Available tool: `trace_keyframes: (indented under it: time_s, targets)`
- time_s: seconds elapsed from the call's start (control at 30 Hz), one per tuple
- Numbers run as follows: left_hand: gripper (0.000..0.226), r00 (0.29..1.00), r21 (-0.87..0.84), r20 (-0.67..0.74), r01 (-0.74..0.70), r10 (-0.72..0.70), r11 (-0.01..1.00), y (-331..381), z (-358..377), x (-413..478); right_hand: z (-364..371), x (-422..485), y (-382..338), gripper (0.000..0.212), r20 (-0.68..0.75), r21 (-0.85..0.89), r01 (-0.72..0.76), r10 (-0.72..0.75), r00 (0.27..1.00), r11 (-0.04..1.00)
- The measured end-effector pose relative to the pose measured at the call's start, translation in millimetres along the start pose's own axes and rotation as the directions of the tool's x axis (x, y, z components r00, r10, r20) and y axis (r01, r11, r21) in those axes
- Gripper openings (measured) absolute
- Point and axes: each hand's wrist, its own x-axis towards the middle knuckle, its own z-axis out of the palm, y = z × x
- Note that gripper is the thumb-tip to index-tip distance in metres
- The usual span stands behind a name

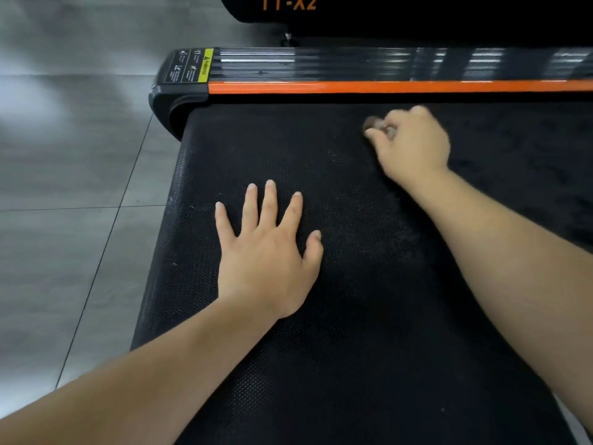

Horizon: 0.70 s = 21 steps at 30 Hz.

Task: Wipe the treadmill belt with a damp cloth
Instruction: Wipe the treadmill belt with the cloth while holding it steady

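The black textured treadmill belt (353, 332) fills the middle of the head view. My left hand (266, 255) lies flat on it with fingers spread, palm down. Farther away, my right hand (412, 142) is blurred and curled over a small brownish wad, the cloth (373, 124), which peeks out past the fingers and touches the belt. Most of the cloth is hidden under the hand.
A side rail with an orange stripe (353, 87) and a black ribbed step (321, 64) borders the belt's far edge, ending in a black end cap (167, 104) with a yellow warning label. Grey floor tiles (64, 187) lie to the left. Another black machine (417, 14) stands behind.
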Motion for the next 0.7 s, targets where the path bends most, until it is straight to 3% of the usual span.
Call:
trace_keyframes:
  time_s: [0.07,0.13,0.23,0.27,0.4,0.43,0.53,0.57,0.63,0.7]
  targets:
    - [0.070,1.000,0.010,0.005,0.004,-0.004,1.000,0.5,0.5,0.1,5.0,-29.2,-16.2,0.037,0.055,0.047,0.221,-0.223,0.973,0.974]
    - [0.070,1.000,0.012,0.004,0.002,-0.002,1.000,0.8,0.1,0.3,-0.4,-35.6,-8.3,0.038,0.063,0.026,0.287,-0.288,0.956,0.958]
    - [0.069,1.000,0.002,0.008,0.002,-0.002,1.000,0.0,0.2,-0.4,-10.0,-6.7,19.2,0.037,-0.034,0.013,-0.026,0.026,0.999,1.000]
    - [0.069,1.000,-0.001,0.012,0.004,-0.004,1.000,-0.4,-0.1,-0.8,-9.7,-12.0,17.7,0.036,-0.049,0.028,-0.038,0.039,0.998,0.999]
    - [0.069,1.000,0.001,0.023,-0.001,0.001,1.000,0.5,-0.7,0.6,-10.5,-65.1,0.4,0.029,0.113,0.149,0.318,-0.335,0.935,0.936]
    - [0.069,1.000,-0.001,0.027,-0.002,0.002,1.000,0.5,-0.5,1.1,-15.4,-61.8,7.7,0.029,0.102,0.125,0.293,-0.306,0.946,0.948]
    - [0.068,1.000,-0.011,0.019,-0.002,0.002,1.000,-0.2,-1.4,-1.0,-27.2,-54.1,23.8,0.032,-0.021,0.052,0.040,-0.039,0.999,0.998]
    - [0.068,1.000,-0.010,0.019,-0.005,0.005,1.000,-0.2,-1.0,-1.7,-27.4,-68.0,18.5,0.031,-0.014,0.026,0.091,-0.091,0.996,0.995]
    - [0.069,1.000,-0.005,0.017,-0.008,0.008,1.000,-0.7,0.3,-1.7,-26.6,-105.5,-0.3,0.031,0.080,0.077,0.327,-0.333,0.940,0.942]
    - [0.069,1.000,-0.004,0.020,-0.009,0.009,1.000,-0.4,0.9,-0.8,-34.6,-117.0,3.6,0.031,0.143,0.107,0.371,-0.384,0.912,0.922]
